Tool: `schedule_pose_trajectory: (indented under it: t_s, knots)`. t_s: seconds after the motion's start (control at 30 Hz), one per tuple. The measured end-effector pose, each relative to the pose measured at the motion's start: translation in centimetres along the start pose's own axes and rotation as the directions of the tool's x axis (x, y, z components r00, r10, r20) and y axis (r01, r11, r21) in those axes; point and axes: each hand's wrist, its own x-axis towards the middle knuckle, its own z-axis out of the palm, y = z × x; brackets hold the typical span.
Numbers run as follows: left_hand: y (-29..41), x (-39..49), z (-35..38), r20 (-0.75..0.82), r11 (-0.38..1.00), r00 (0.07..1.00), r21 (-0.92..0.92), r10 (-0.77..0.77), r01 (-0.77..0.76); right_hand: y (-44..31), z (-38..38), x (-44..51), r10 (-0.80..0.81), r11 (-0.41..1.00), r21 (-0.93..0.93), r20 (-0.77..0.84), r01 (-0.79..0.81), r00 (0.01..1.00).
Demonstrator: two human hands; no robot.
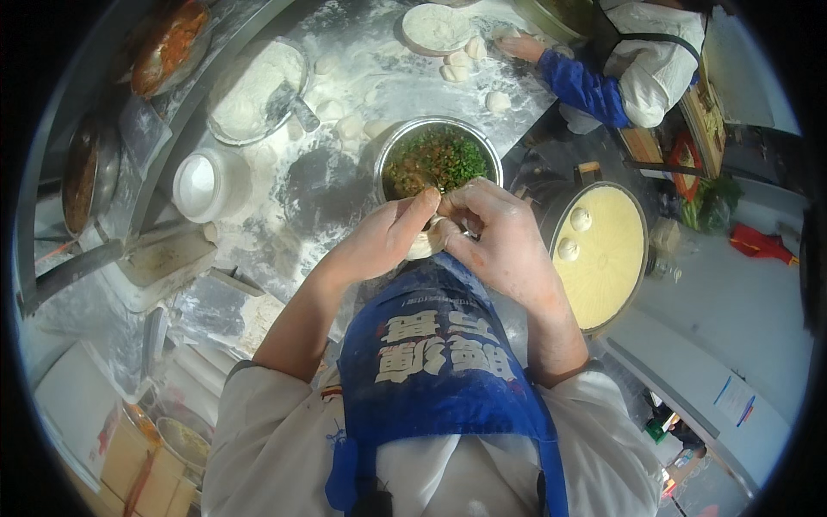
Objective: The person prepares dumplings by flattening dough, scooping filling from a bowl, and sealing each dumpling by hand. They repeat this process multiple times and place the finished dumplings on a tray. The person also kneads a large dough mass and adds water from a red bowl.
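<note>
My left hand (387, 236) and my right hand (501, 236) meet in front of the blue apron, both holding a piece of filled dough (424, 245), its edge pinched between the fingertips. Directly beyond them stands a round metal bowl (383, 152) of chopped filling with green herbs. Fingers cover part of the dough and the near rim of the bowl. To the right is a round steamer (604, 284) lined with a pale yellow sheet; two pleated buns (581, 219) sit on it near its left side.
A flour basin (249, 97) with a metal scoop (292, 106), a white tub (207, 184) and dough pieces lie on the floured table. Farther off are a plate of flour (436, 29) and a co-worker's hand (520, 46) by more dough. Bowls of fillings (171, 48) stand at far left.
</note>
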Motion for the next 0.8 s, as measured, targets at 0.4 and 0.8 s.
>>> schedule_pose_trajectory:
  t_s: [0.4, 0.8]
  knots:
    - [-3.9, 1.0, 1.2, -0.237, 0.861, 0.971, -0.485, 0.039, -0.153, 0.0, 0.5, -0.4, -0.183, 0.981, -0.077, -0.083, 0.176, 0.98]
    - [-3.1, 0.7, 0.0, -0.154, 0.829, 0.987, -0.544, 0.055, -0.131, -0.4, 0.8, -0.3, -0.206, 0.974, -0.115, -0.086, 0.196, 0.975]
